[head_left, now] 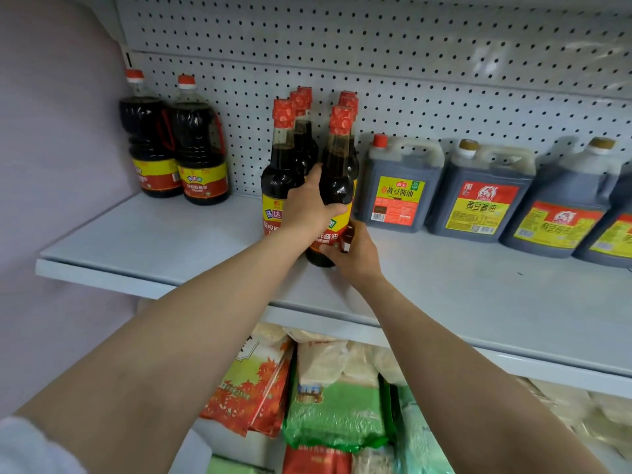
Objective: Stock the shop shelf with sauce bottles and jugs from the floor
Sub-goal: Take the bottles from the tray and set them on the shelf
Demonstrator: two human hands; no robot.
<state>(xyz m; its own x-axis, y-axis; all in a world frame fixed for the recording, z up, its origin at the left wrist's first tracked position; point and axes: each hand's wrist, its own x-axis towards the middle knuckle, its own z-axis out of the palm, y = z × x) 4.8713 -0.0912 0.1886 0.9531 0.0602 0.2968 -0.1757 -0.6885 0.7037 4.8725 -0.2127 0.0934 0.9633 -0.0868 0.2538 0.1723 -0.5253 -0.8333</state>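
Dark sauce bottle (333, 200) tilts on shelf (143, 244), 3 o'clock of bottle cluster (290, 155). Left hand (307, 206) wraps its middle, right hand (354, 254) grips base. Stand upright, slide beside cluster, label forward.

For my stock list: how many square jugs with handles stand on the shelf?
4, in a row at the right: red-capped jug, second jug, third jug, fourth jug cut by the frame edge. More may be beyond.

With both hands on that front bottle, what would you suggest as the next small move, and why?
Probably ease the front bottle back and upright, then let go. It leans slightly, gripped by the left hand at mid-body and the right hand near its base, just ahead of the bottle cluster on the shelf.
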